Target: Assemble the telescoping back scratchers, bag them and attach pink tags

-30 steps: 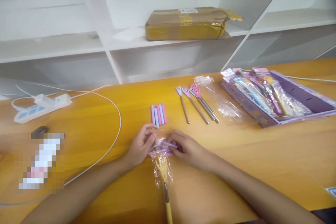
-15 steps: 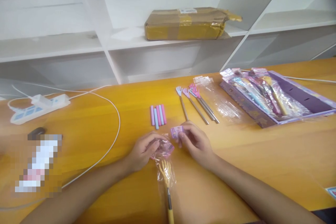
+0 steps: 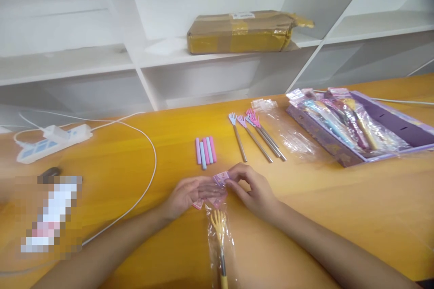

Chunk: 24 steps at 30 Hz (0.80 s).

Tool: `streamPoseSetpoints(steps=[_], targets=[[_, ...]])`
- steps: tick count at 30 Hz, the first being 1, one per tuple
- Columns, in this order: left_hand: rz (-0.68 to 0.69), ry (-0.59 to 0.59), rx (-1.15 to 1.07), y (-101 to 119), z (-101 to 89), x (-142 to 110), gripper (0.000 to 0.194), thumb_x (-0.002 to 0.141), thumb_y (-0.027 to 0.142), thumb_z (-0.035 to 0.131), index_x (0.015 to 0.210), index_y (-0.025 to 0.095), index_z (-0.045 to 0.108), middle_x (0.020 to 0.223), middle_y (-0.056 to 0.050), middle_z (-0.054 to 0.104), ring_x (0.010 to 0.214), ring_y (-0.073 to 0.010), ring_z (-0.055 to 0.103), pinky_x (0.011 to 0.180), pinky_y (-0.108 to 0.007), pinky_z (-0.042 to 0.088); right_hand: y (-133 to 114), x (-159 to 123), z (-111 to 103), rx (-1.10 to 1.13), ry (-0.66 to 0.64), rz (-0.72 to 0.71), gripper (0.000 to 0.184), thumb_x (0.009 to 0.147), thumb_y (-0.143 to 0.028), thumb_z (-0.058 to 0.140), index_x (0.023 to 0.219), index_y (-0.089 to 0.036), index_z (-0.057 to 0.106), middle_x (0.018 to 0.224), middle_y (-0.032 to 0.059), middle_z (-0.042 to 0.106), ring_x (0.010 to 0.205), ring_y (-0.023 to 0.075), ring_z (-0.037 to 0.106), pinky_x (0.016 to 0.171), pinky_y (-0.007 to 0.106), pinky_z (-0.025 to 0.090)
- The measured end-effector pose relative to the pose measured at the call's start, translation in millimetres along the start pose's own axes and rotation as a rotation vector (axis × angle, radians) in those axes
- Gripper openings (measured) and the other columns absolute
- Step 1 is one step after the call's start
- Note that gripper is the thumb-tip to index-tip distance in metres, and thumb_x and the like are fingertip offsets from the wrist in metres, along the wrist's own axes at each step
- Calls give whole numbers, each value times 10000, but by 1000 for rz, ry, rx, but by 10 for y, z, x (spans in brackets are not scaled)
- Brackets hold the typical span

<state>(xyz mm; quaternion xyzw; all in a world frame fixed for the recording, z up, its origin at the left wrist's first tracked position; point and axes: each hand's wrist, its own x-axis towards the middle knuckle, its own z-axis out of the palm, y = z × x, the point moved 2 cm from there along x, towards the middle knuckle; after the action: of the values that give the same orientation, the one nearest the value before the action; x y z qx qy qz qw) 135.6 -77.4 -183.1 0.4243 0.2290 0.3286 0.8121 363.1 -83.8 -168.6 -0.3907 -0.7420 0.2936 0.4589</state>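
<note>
A yellow hand-shaped scratcher (image 3: 219, 235) lies in a clear plastic sleeve (image 3: 222, 246) on the orange table (image 3: 356, 198), its claw end towards my hands. My left hand (image 3: 188, 195) rests on the sleeve's pink top end, fingers curled around it. My right hand (image 3: 252, 188) pinches the small pink header card (image 3: 221, 178) at the sleeve's opening. Beyond my hands lie several pink and blue handle caps (image 3: 205, 150) and several unwrapped scratchers with metal stems (image 3: 257, 135).
An empty clear sleeve (image 3: 288, 133) lies beside the bare scratchers. A purple box (image 3: 359, 126) of wrapped scratchers stands at the right. At the left are a white power strip (image 3: 50, 142) and its cable (image 3: 145, 180). A taped parcel (image 3: 244, 31) sits on the white shelves.
My right hand pulled the pink header card off the sleeve's top, lifted it up and right, then brought it back near my left hand. The wrapped scratcher slid slightly towards me.
</note>
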Motion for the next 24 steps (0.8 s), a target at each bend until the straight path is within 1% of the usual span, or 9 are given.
streamPoseSetpoints(steps=[4,8,10,13,15,20,24], targets=[[22,26,-48,-18,-14,8,502,1002,498,626,1313,130,764,1357,-195,749,1272,-350,718,1213,-569,449,-3,3,3,-65,-61,-77,72,1106,-275,556,1156,-248,601,927,47,683,776,176,681,689,323,595],[40,-7,-100,-21,-4,7,514,1013,486,573,1319,120,764,1415,-192,718,1365,-351,651,1250,-577,393,-12,0,8,-118,-119,-155,143,1092,-209,561,1212,-260,620,980,62,669,822,188,667,714,339,587],[22,-30,-128,-10,-8,0,547,1016,485,543,1357,106,741,1437,-202,700,1386,-365,634,1259,-593,364,-26,5,-3,-123,-93,-179,174,1080,-179,572,1225,-262,623,980,58,662,826,187,663,719,338,583],[-12,-55,-153,2,-30,-13,588,998,500,541,1406,111,710,1447,-212,690,1392,-389,628,1253,-602,349,-55,15,-28,-127,-14,-213,212,1063,-156,597,1244,-263,624,981,60,670,833,193,672,715,335,584],[-31,-75,-149,9,-41,-16,614,995,515,531,1430,113,692,1455,-219,683,1400,-397,621,1252,-603,340,-69,22,-36,-129,6,-225,222,1057,-153,608,1248,-265,630,968,58,669,820,192,674,704,331,584],[-20,-125,-203,51,-31,-4,649,1002,490,514,1471,60,642,1518,-246,624,1446,-397,577,1269,-599,311,-87,35,-46,-119,12,-224,214,1056,-140,610,1232,-258,633,928,44,648,774,175,653,686,318,575],[-28,-150,-258,87,-14,3,666,1012,487,483,1468,25,630,1515,-267,619,1422,-398,596,1273,-586,302,-87,51,-48,-104,-26,-205,142,1066,-142,590,1156,-245,627,939,54,636,808,179,643,696,318,565]])
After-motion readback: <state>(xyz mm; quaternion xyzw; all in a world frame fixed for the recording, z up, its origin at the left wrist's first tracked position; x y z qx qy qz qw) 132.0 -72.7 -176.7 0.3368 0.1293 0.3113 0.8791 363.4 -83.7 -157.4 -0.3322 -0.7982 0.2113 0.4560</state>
